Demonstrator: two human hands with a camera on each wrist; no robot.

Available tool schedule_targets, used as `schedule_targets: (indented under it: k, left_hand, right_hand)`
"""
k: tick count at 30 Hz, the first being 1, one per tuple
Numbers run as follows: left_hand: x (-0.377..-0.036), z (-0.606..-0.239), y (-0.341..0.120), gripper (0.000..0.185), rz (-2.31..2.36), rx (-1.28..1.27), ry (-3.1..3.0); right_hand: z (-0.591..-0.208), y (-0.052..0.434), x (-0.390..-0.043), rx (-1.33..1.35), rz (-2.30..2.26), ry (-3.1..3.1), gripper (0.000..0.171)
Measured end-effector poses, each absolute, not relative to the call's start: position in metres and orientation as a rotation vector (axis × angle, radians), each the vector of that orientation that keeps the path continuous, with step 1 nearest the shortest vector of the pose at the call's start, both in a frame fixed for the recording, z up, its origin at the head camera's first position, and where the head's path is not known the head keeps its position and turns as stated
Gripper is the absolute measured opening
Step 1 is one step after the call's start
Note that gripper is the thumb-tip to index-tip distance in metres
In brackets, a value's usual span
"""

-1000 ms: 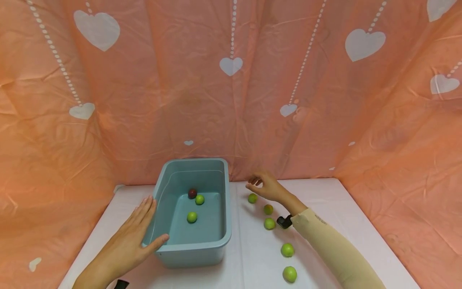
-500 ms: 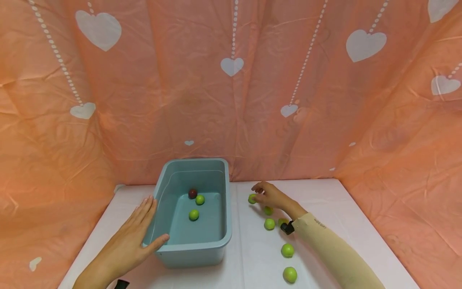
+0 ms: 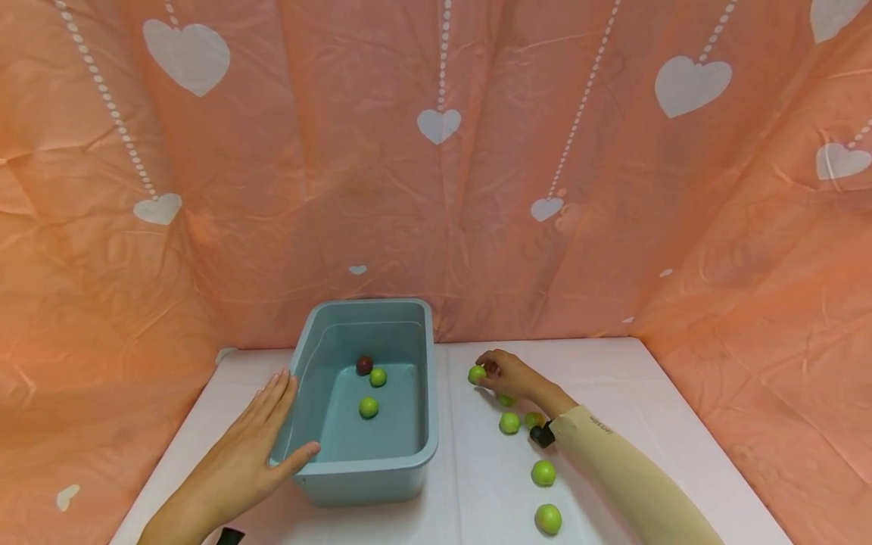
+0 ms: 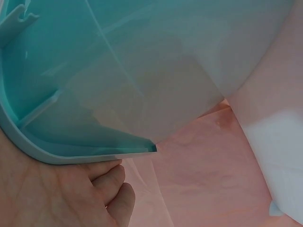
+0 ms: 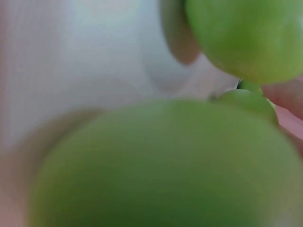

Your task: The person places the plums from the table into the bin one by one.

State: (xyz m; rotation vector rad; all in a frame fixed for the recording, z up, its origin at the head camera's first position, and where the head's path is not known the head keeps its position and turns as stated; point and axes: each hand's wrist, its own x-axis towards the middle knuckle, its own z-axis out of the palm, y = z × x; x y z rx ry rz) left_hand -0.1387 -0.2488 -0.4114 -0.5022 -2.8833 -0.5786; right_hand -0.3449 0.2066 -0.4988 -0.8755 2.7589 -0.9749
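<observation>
A small green fruit (image 3: 477,373) lies on the white surface (image 3: 613,378) just right of the frame's centre, and the right hand (image 3: 512,376) has its fingers (image 3: 487,359) curled over it, pinching it at the tips. Counted in the head view, six green fruits show on the surface: the pinched one, one half hidden under the hand (image 3: 506,400), one below it (image 3: 509,422), one beside the wrist (image 3: 534,418), and two lower down (image 3: 543,472) (image 3: 548,518). The right wrist view is filled by blurred green fruits (image 5: 170,165), too close to count surely.

Left of the pinched fruit stands one teal plastic tub (image 3: 422,424). Inside it lie three fruits: two green (image 3: 378,376) (image 3: 369,407) and one dark red (image 3: 364,364), the red one touching the upper green one.

The left hand (image 3: 238,462) lies at the lower left of the frame, its fingers (image 3: 275,393) straight and together along the tub's left wall, the thumb (image 3: 300,454) pressed on the near corner of the rim. The left wrist view shows the palm (image 4: 52,194) under the rim (image 4: 71,153).

The right forearm wears a beige sleeve (image 3: 633,484) with a small dark mark near the cuff, too small to read. No other writing shows.
</observation>
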Motion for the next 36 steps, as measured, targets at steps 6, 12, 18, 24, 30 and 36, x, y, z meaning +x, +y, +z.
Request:
schedule_targets:
  k: [6,12,18,24,30,36]
  left_hand:
    - [-0.1381,-0.4118,-0.2481,0.103,-0.579,-0.503,-2.884]
    - [-0.1385,-0.4108,-0.2477,0.103,-0.561,-0.504,-2.873]
    - [-0.1387,-0.4106,-0.2475,0.103,-0.568,-0.508,-2.87]
    - [-0.1384,-0.4109,-0.2473,0.102,-0.588,-0.507,-2.875]
    - [-0.1378,-0.4113,-0.2479,0.102,-0.577,-0.518,-2.856]
    - [-0.1379,-0.411,-0.2478,0.102,-0.576,-0.514,-2.855]
  right_hand:
    - [-0.5013,0.2058,-0.3463,-0.88,-0.988,2.763,0.034]
    - [-0.4998,0.205,-0.3456,-0.855,-0.975,2.767,0.031]
    - [-0.4989,0.2025,-0.3442,-0.792,-0.97,2.762,0.027]
    - [-0.4989,0.2017,-0.3433,-0.771,-0.976,2.751,0.025]
    - [-0.5002,0.2027,-0.3447,-0.791,-0.98,2.763,0.025]
    - [-0.4981,0.2001,-0.3457,-0.86,-0.99,2.795,0.023]
